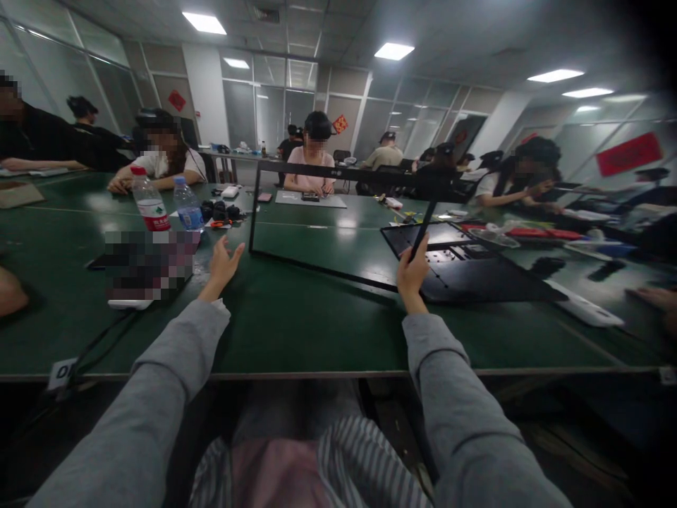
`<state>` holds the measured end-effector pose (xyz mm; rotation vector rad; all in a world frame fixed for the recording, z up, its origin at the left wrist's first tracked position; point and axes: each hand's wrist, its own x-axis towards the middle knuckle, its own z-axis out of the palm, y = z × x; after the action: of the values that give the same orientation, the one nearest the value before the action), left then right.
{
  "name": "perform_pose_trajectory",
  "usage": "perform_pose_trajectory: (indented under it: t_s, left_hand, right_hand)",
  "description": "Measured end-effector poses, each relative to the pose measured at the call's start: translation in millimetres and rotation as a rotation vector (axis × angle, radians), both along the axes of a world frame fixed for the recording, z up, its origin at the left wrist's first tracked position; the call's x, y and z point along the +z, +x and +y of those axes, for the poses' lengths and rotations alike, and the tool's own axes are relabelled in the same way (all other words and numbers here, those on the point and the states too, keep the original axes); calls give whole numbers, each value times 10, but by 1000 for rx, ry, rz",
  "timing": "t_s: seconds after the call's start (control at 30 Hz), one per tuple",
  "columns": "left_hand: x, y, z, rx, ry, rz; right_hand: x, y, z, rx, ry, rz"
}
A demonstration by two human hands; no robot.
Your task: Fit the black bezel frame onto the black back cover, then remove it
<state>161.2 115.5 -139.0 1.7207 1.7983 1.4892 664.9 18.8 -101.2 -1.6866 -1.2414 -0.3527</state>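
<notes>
Right hand closed on the right-hand bar of a thin black rectangular frame, gripping low down; the frame stands tilted up on its lower edge on the green table, its top bar well above the grip, its left bar across from it; left hand open, fingers spread, holding nothing, hovering just short of the frame's lower left corner; just right of the grip lies a flat black panel with parts showing on it, apparently what the frame belongs to; judgement: the frame looks lifted clear of the panel, so the separating seems done, and setting the frame down is left; beyond the left hand, two water bottles; other people sit further round the table
</notes>
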Motion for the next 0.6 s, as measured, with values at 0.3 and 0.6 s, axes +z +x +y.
perform_pose_trajectory:
  t_s: [0.3, 0.6]
  left_hand:
    - [35, 82, -67, -129, -167, -103]
    - [64, -66, -115, 31, -316, 204]
  right_hand:
    - [-290, 199, 271, 63, -135, 159]
    - [-452, 360, 456, 417, -275, 274]
